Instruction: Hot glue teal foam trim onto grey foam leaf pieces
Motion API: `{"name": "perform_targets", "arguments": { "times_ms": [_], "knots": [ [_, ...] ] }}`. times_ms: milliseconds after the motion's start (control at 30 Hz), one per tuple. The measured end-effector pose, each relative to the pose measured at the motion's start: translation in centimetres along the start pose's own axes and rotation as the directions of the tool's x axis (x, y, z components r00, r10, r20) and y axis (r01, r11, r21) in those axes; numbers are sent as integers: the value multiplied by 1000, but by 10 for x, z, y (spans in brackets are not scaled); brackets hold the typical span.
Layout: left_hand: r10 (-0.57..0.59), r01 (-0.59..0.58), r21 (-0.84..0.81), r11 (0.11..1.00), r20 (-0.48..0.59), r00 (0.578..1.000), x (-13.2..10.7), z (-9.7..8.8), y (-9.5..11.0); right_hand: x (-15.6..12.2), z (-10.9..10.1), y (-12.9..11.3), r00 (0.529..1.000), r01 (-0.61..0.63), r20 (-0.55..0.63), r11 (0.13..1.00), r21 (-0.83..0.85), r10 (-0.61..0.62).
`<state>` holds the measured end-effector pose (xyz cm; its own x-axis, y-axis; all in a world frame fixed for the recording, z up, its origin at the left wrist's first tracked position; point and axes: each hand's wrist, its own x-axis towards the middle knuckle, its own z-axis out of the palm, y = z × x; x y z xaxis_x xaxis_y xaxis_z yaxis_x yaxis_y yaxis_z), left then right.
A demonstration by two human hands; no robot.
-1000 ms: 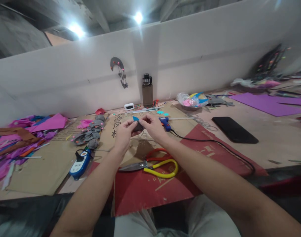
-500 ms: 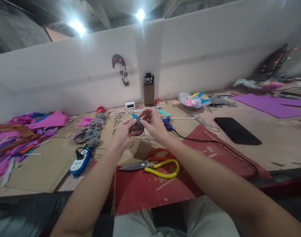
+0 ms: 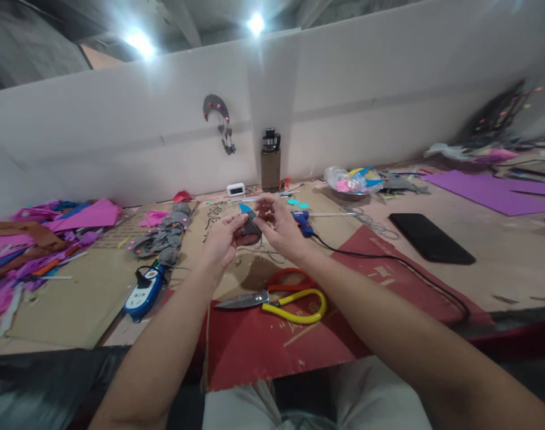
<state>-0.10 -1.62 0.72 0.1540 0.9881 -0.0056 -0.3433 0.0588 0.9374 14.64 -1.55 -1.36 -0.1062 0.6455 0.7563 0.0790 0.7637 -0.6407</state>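
Along the left side of the table (image 3: 455, 286) lies a heap of pink, purple and brown scraps (image 3: 43, 245). Next come a blue-and-white power strip (image 3: 143, 294) near the front edge and, farther back, grey ornaments (image 3: 160, 237) dotted with pink beads. Dark Chinese characters stand on the brown cardboard (image 3: 195, 239), partly hidden by the left hand (image 3: 222, 237); I cannot read them surely.

That hand pinches a small dark grey piece (image 3: 252, 230) between thumb and fingers, over the table's middle. It is held at a tilt, with a rounded lower end and a bright blue point at its upper left. Below, scissors (image 3: 262, 297) with one red and one yellow handle lie across the cardboard and a red board (image 3: 263, 358) that overhangs the front edge; the board's pale lettering is too blurred to read.

The right hand (image 3: 281, 230) has its thumb against the piece's right side, fingers raised and curved; whether it grips, I cannot tell. A second ago those fingers lay closer over the piece, and now more of its dark face shows. Beyond are a blue glue gun (image 3: 302, 223) and, towards the right, a black phone (image 3: 431, 239).
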Motion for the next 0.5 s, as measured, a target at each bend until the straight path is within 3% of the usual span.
{"name": "perform_targets", "arguments": {
  "times_ms": [500],
  "knots": [
    [29,-29,29,999,4,1000,-1,2,-2,-1,0,-1,1000,13,3,997,-70,-13]
  ]
}}
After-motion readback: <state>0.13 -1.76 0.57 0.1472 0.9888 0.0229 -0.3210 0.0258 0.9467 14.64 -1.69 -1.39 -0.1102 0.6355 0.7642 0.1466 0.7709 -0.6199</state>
